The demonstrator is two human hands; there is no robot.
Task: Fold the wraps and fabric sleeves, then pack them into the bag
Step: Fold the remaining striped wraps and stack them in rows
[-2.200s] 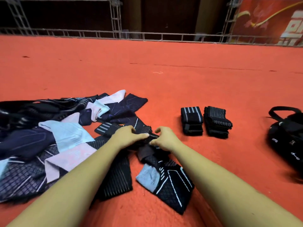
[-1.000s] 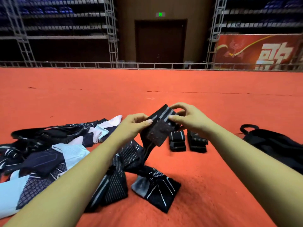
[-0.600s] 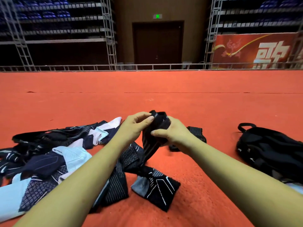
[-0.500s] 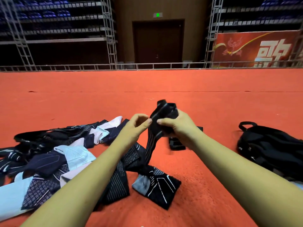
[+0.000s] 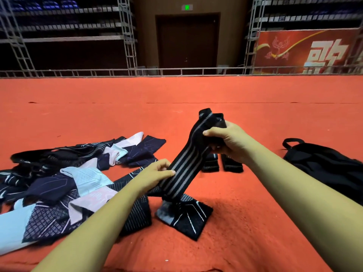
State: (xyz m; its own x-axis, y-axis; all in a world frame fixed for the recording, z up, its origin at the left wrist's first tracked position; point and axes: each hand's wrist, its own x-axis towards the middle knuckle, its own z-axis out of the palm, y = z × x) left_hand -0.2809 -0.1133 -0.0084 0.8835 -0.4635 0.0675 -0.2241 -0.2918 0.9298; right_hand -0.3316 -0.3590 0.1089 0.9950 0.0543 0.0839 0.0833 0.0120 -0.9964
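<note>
A black wrap with grey stripes (image 5: 186,160) stretches slantwise above the red carpet. My right hand (image 5: 227,142) grips its folded upper end. My left hand (image 5: 157,173) pinches its lower part near the floor. Two folded black wraps (image 5: 222,165) lie behind my right hand, partly hidden by it. A pile of loose fabric sleeves (image 5: 59,183) in navy, pale blue and pink spreads at the left. One dark sleeve with white lines (image 5: 184,216) lies under the wrap. The black bag (image 5: 324,167) sits at the right.
The red carpet (image 5: 176,95) runs far ahead to a metal rail (image 5: 176,71). Behind it stand truss towers, a dark door and a red banner (image 5: 306,52).
The wrap, bunched between both hands before, now hangs stretched out. My right hand has risen with the upper end, and my left hand has slid down to the lower part.
</note>
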